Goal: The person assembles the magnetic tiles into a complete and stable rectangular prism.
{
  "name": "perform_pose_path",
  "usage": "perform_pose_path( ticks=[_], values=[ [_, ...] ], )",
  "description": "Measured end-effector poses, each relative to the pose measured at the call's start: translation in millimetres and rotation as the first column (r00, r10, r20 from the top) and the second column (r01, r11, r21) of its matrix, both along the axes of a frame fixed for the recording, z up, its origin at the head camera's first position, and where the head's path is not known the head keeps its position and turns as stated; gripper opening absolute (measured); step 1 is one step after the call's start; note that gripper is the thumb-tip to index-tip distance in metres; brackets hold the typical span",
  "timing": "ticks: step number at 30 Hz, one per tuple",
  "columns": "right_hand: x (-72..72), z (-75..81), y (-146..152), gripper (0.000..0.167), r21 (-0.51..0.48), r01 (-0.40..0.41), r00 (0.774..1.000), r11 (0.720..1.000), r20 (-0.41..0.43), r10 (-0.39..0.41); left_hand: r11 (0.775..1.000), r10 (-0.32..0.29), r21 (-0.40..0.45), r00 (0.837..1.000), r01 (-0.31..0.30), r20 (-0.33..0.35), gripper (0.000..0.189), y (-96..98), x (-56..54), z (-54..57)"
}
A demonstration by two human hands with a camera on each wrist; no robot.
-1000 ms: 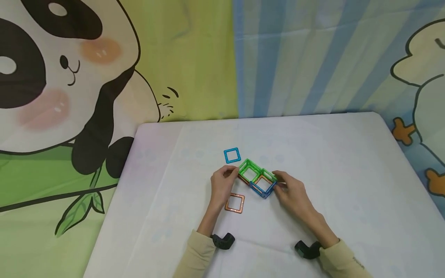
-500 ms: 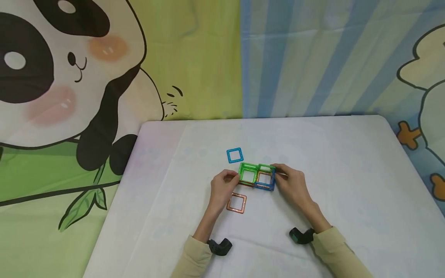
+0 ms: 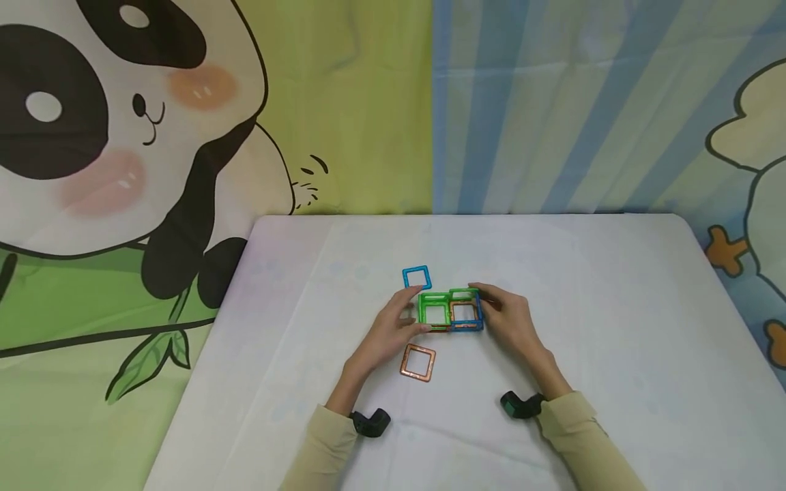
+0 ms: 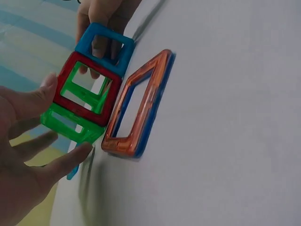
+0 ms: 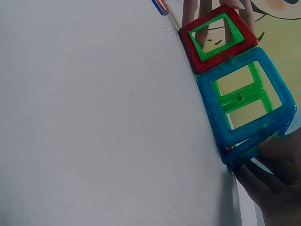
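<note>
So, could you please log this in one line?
left hand: holds tile structure at left end; right hand: holds right end; orange tile: apart

The tile structure [image 3: 450, 315] now sits straight instead of slanting. At its left end, the left hand [image 3: 385, 335], previously with fingertips together, spreads its thumb and fingers wide apart.

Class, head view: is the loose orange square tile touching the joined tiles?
No, white tabletop shows between the orange square tile and the joined tiles.
</note>
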State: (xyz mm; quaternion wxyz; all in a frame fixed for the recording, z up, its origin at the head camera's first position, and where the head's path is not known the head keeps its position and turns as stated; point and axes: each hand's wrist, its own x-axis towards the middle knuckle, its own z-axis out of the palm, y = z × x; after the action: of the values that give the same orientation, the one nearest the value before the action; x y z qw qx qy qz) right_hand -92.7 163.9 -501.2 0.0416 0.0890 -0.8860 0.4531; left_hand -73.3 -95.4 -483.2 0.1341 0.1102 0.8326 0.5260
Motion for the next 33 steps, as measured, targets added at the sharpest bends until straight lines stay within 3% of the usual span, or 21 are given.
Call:
perform_pose_path(
  ticks=[3, 6, 10, 13, 19, 26, 33],
  values=[
    [2.1, -0.3, 2.0, 0.042, 0.005, -0.037, 0.999, 0.999, 0.024, 0.037, 0.999, -0.036, 0.012, 0.999, 0.035, 0.031, 0.071, -6.0, -4.7, -1.4],
    [6.3, 2.7, 10.6, 0.056, -0.010, -0.133, 0.986, 0.991, 0.097, 0.133, 1.000, -0.027, 0.009, 0.998, 0.026, 0.062, 0.069, -8.6, -6.7, -2.9],
    [11.1, 6.0, 22.6, 0.081, -0.140, -0.275, 0.929, 0.951, 0.217, 0.301, 1.000, -0.003, -0.018, 0.998, 0.004, 0.067, 0.068, -10.9, -9.3, -4.0],
    [11.6, 6.5, 26.3, 0.089, -0.203, -0.319, 0.900, 0.926, 0.240, 0.363, 1.000, 0.012, -0.026, 0.998, -0.010, 0.067, 0.068, -12.0, -11.0, -3.8],
    [12.2, 5.2, 27.0, 0.084, -0.147, -0.275, 0.926, 0.950, 0.226, 0.303, 1.000, 0.005, -0.014, 0.997, -0.004, 0.083, 0.067, -12.1, -15.4, -4.2],
    [10.0, 1.1, 29.3, 0.084, -0.179, -0.239, 0.932, 0.954, 0.233, 0.277, 0.999, -0.029, -0.023, 0.999, 0.029, 0.029, 0.064, -12.6, -24.0, -6.1],
    [6.7, -6.4, 31.5, 0.083, -0.226, -0.248, 0.926, 0.942, 0.229, 0.299, 0.999, -0.051, 0.006, 0.997, 0.051, 0.056, 0.067, -16.5, -23.8, -4.8]
  ],
)
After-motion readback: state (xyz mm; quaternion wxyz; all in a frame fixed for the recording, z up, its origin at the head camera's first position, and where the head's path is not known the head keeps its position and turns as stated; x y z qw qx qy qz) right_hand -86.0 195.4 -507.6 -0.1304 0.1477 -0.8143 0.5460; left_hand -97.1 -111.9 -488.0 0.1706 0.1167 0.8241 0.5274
